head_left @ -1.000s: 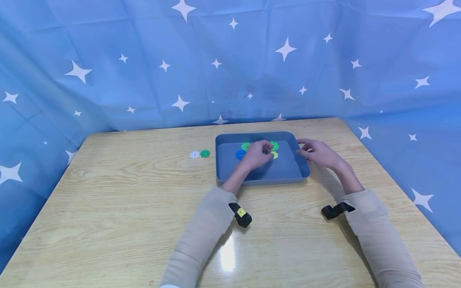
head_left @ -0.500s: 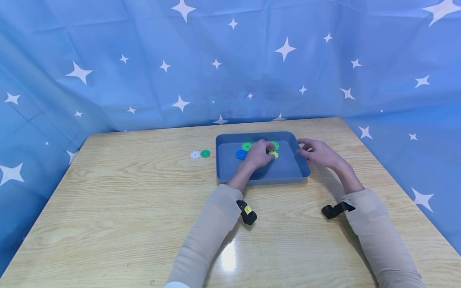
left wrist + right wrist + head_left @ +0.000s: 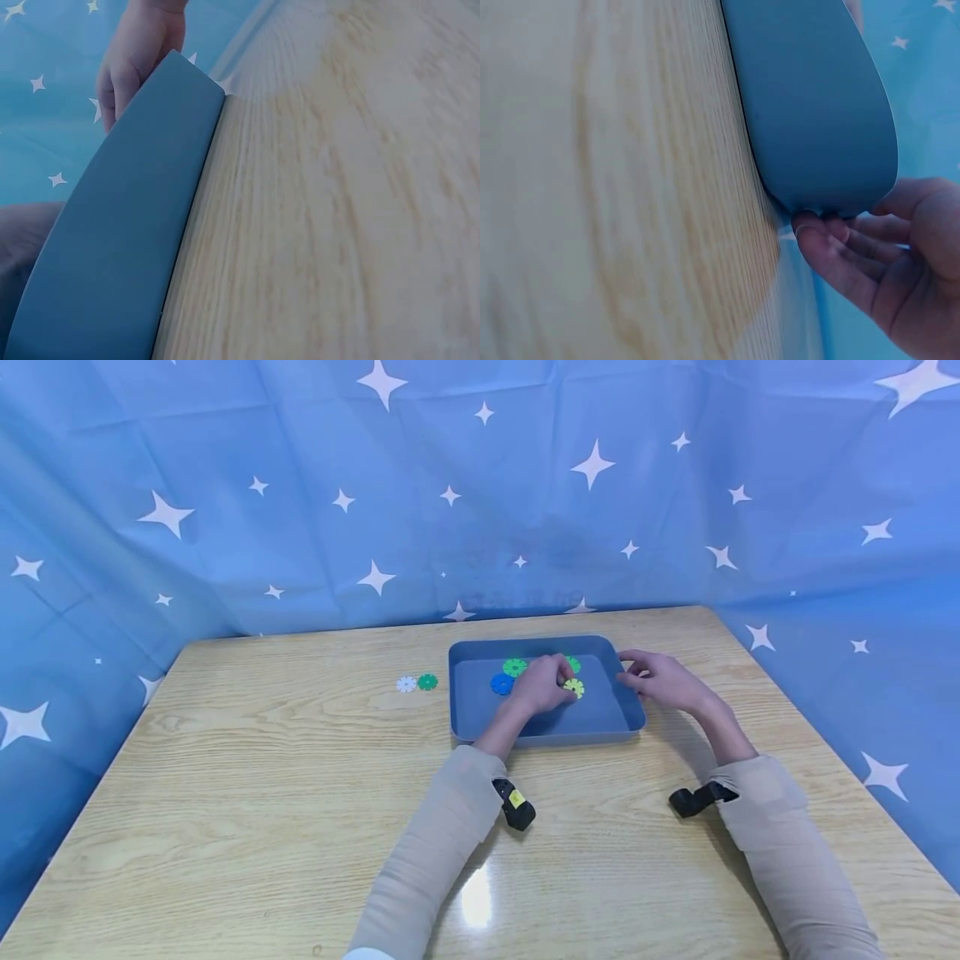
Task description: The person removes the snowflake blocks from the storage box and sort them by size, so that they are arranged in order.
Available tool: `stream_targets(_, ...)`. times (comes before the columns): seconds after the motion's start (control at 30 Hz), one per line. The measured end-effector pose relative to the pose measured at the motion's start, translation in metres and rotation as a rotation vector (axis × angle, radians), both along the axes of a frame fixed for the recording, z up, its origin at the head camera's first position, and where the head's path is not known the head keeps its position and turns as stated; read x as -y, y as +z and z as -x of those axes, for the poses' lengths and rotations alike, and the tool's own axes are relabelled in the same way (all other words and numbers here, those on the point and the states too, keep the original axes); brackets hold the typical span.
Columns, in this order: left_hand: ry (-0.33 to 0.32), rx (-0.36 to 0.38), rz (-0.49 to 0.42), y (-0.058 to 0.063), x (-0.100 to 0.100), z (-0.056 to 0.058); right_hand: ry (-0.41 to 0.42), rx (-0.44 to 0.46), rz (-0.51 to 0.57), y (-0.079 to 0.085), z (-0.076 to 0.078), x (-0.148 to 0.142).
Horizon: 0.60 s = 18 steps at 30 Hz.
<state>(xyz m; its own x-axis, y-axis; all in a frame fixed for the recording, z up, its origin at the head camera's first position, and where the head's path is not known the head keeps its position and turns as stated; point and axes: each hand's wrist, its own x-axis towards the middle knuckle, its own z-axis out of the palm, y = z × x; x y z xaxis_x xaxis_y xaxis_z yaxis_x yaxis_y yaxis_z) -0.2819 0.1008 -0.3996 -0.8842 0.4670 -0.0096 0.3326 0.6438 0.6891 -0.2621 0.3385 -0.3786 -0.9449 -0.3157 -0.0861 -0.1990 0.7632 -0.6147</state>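
A grey-blue tray (image 3: pixel 547 739) lies on the wooden table. My left hand (image 3: pixel 542 685) reaches inside it, pinching a yellow interlocking disc (image 3: pixel 575 688) between thumb and fingers; the wrist view shows only part of this hand (image 3: pixel 26 232) behind the tray wall (image 3: pixel 127 217). Around it in the tray are a green disc (image 3: pixel 515 667), a blue disc (image 3: pixel 502 684) and another green disc (image 3: pixel 573 665), partly covered by the fingers. At the right end, my right hand (image 3: pixel 663 679) holds the tray wall, fingers outside and low, thumb near the rim, as the right wrist view shows.
Left of the tray, a white disc (image 3: pixel 407 684) and a dark green disc (image 3: pixel 427 682) lie side by side on the table (image 3: pixel 285 777). A blue curtain with white stars (image 3: pixel 480 485) hangs right behind the table's far edge.
My left hand has shifted slightly right within the tray and taken hold of the yellow disc, which has moved a little toward me. My right hand stays at the tray's right end.
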Motion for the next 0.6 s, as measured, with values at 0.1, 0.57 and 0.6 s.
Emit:
stream_targets(0.1, 0.006, 0.028, -0.102, -0.001, 0.002, 0.000, -0.003, -0.001, 0.000, 0.000, 0.000, 0.001)
stream_targets(0.57, -0.009, 0.079, -0.333, 0.003, 0.020, 0.001, 0.001, -0.004, 0.000, 0.000, 0.000, 0.000)
stream_targets(0.6, -0.009, 0.072, -0.338, 0.005, 0.022, 0.000, 0.001, -0.003, 0.000, 0.000, -0.001, 0.000)
